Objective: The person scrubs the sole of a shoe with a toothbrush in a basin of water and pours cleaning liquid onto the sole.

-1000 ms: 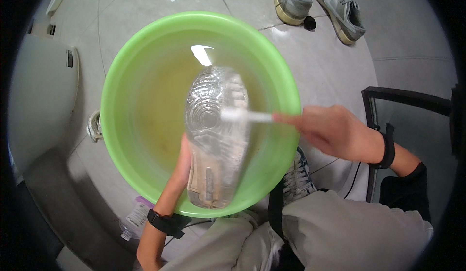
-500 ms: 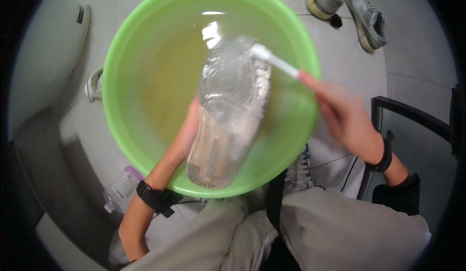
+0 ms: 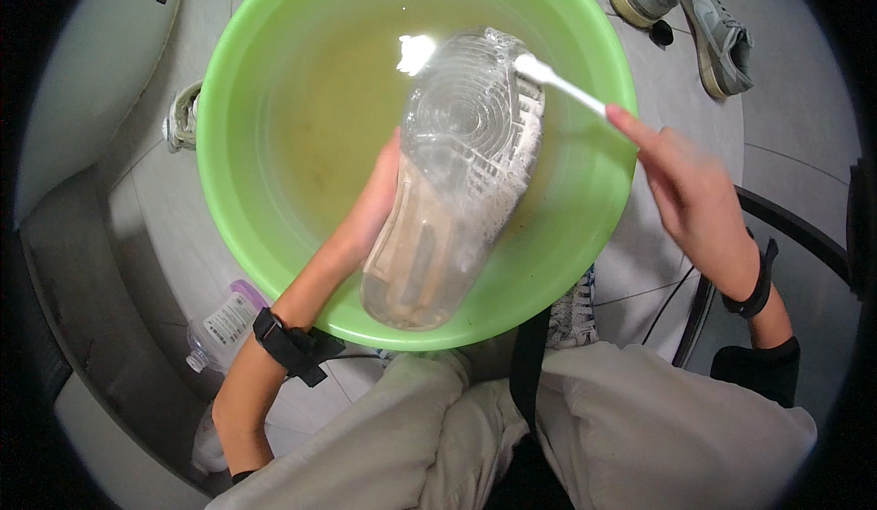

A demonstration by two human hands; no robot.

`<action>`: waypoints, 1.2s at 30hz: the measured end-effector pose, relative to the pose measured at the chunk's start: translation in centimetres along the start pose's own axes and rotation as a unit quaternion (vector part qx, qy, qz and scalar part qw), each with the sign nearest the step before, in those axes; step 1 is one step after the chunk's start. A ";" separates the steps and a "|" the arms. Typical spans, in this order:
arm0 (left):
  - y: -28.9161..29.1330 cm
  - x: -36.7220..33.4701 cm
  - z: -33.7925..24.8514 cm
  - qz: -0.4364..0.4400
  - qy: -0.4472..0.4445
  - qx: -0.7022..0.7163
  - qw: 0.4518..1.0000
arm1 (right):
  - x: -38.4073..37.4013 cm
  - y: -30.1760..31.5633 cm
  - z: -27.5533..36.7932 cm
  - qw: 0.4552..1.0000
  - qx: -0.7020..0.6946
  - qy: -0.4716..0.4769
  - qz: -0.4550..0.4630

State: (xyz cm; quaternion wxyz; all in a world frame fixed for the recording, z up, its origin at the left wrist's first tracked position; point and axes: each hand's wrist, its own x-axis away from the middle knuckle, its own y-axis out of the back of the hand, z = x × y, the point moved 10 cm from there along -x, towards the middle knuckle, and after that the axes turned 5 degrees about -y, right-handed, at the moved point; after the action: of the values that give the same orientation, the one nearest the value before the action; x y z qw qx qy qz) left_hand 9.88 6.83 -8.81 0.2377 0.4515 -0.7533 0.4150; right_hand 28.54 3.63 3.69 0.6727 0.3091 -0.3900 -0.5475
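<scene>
A wet shoe (image 3: pixel 457 181) is held sole up over a green basin (image 3: pixel 212 145) of yellowish water. Its sole is clear with circular ridges at the toe and beige toward the heel. My left hand (image 3: pixel 379 190) grips the shoe from its left side, most fingers hidden beneath it. In my closed right hand (image 3: pixel 685 190) is the handle of a white brush (image 3: pixel 571 92), index finger stretched along it. The brush's white head touches the right edge of the sole near the toe.
Grey shoes (image 3: pixel 722 44) stand on the tiled floor at the far right, another shoe (image 3: pixel 183 117) left of the basin. A clear bottle with a purple base (image 3: pixel 224 327) lies at the lower left. A dark metal frame (image 3: pixel 795 222) is at the right.
The brush has stayed at the sole's right edge near the toe, its handle still in my right hand. The whole view has shifted slightly, and the sole now shows more sharply.
</scene>
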 end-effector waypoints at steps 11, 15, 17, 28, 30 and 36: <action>0.1 0.0 -0.3 0.013 -0.019 -0.021 1.000 | 4.5 -5.8 5.2 0.964 0.029 0.102 0.245; 0.1 -0.2 0.1 0.049 -0.008 -0.007 0.999 | 1.7 -3.0 2.5 0.993 0.016 0.018 0.117; 0.5 -0.4 0.2 0.047 -0.013 -0.018 0.999 | 1.2 -2.1 1.8 0.998 0.035 0.011 0.049; -0.3 0.4 -0.1 0.038 -0.004 -0.019 0.999 | 1.0 -2.7 3.7 0.989 0.083 0.056 0.106; 0.2 0.1 -0.1 0.022 -0.019 -0.042 0.999 | 1.2 -3.2 4.6 0.986 0.090 0.096 0.098; 0.1 -0.1 -0.1 0.035 -0.025 -0.056 0.997 | 3.4 -4.5 8.3 0.964 0.083 0.212 0.139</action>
State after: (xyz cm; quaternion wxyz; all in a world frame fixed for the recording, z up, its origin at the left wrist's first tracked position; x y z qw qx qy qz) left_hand 9.82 7.04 -8.88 0.2293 0.4207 -0.7966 0.3686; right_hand 19.44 -0.57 4.70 0.7816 0.4151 -0.3218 -0.3365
